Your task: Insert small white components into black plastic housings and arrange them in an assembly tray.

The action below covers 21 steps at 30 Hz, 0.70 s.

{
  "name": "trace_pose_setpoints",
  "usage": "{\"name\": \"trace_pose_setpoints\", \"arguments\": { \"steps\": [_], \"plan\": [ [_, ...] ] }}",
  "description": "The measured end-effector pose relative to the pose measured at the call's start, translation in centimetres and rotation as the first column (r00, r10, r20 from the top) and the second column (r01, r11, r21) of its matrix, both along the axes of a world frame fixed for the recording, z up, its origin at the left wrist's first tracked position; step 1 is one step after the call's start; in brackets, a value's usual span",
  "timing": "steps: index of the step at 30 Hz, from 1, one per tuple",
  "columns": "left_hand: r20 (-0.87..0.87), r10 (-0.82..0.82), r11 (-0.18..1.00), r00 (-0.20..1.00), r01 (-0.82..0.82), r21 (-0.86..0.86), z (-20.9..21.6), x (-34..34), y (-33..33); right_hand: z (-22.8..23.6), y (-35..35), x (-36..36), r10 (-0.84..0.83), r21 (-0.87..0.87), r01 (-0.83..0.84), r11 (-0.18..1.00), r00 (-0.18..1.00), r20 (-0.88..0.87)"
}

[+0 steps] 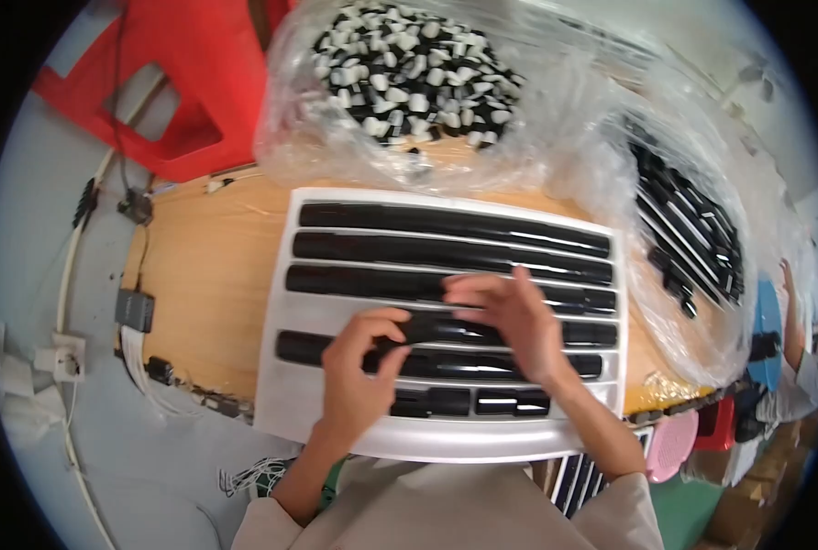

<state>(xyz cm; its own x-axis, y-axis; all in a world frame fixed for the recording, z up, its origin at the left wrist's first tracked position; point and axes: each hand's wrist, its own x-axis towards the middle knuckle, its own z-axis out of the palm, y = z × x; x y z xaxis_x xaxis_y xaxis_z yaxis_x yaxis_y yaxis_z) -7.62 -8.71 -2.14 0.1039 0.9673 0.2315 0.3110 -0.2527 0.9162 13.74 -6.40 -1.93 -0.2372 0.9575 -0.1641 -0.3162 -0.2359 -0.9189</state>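
Note:
A white foam tray [279,390] lies in front of me, with glossy black tube pieces [455,218] laid end to end in several grooves. My left hand [359,362] is over the left part of the tray. Its thumb and fingers are curled in a pinch on the left end of a black tube [420,327] in the fourth row. To the left of that end the groove shows bare white foam. My right hand [519,321] hovers over the middle rows, its fingers apart and pointing left, with nothing visible in them. Shorter black pieces [513,401] sit in the nearest row.
Behind the tray, a clear plastic bag [290,137] holds many small black and white caps [418,73]. Another bag at the right contains black tubes [689,215]. A red plastic stool [198,82] stands far left, and a grey box with cables [136,312] is at the table's left edge.

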Motion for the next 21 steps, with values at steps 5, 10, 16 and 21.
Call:
{"name": "trace_pose_setpoints", "arguments": {
  "steps": [5, 10, 16, 21],
  "plan": [
    [-0.342, 0.027, 0.991, 0.939, 0.02, 0.135, -1.4, -8.2, 2.6, 0.5, 2.9, 1.7, -0.098, 0.179, 0.025, 0.983, 0.905, 0.414],
    [-0.417, 0.195, 0.976, 0.888, -0.133, 0.172, -0.9, -7.4, 2.3, -0.1, 3.4, -0.4, -0.095, 0.327, -0.131, 0.936, 0.8, 0.592],
    [-0.496, 0.344, 0.938, 0.797, -0.313, 0.148, -2.8, -6.8, 3.0, 0.8, 4.5, -1.3, -0.197, 0.432, -0.16, 0.887, 0.717, 0.669],
    [-0.474, 0.231, 0.972, 0.85, -0.177, 0.155, -2.1, -4.6, 2.3, -0.9, 10.7, -0.4, -0.435, 0.539, 0.009, 0.843, 0.602, 0.67]
  ]
}}
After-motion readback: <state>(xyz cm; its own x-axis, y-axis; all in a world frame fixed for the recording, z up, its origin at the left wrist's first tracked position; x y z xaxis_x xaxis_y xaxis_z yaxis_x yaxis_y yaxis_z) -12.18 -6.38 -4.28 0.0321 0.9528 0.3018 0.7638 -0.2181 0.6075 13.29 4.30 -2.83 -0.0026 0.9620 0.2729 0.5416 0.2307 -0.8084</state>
